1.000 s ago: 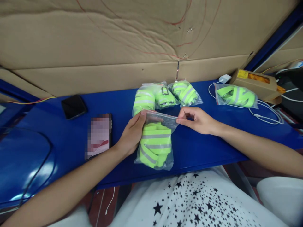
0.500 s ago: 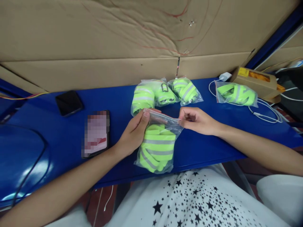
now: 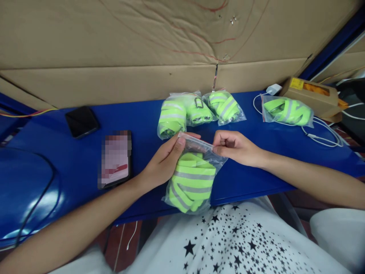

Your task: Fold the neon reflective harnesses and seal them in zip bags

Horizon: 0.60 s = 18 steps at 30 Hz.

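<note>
The left hand [image 3: 165, 160] grips one end of a clear bag's [image 3: 191, 179] top edge, thumb in front and fingers behind; the right hand [image 3: 239, 148] pinches the other end between thumb and forefinger. Held apart like this, the two hands probably keep the mouth straight and the bag upright. Inside is a folded yellow-green strap [image 3: 196, 177] with grey stripes. The bag hangs at the front edge of the blue table [image 3: 137, 118]; whether its bottom rests there I cannot tell. Behind it, four more bagged straps lie on the table: three grouped together [image 3: 172, 116], perhaps to leave working room in front, and one apart [image 3: 288, 110] beside a cardboard box [image 3: 310, 95]. That makes five bags. Left of the hands lie two phones, one dark [image 3: 81, 121], one lit [image 3: 116, 160]. One white charger [image 3: 274, 89] sits near the box.
</note>
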Tool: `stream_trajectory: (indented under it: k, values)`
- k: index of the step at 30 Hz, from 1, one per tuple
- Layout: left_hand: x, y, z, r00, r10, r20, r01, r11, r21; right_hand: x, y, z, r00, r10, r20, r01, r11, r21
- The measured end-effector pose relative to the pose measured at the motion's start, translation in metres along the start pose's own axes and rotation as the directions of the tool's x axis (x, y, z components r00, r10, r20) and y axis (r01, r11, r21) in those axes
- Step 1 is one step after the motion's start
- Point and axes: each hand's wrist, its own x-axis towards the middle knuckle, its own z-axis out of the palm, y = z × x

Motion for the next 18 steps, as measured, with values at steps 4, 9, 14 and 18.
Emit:
stream_trajectory:
  k: [4, 9, 14, 18]
  values:
    - [-0.001, -0.001, -0.001, 0.998, 0.016, 0.062, -0.017, 1.000, 0.026, -0.001, -0.001, 0.006, 1.000, 0.007, 0.001, -0.007, 1.000, 0.007]
    - [0.000, -0.005, -0.001, 0.990, 0.000, 0.143, -0.004, 1.000, 0.027, -0.001, 0.000, 0.012, 0.999, -0.040, -0.005, 0.040, 0.999, 0.027]
    - [0.000, -0.003, 0.000, 0.985, 0.004, 0.172, -0.009, 0.999, 0.032, 0.002, 0.002, 0.015, 0.999, -0.021, 0.040, 0.020, 0.999, 0.028]
    - [0.000, -0.001, 0.000, 0.999, 0.035, 0.040, -0.039, 0.992, 0.116, 0.002, 0.004, 0.014, 0.999, -0.043, 0.018, 0.044, 0.999, -0.009]
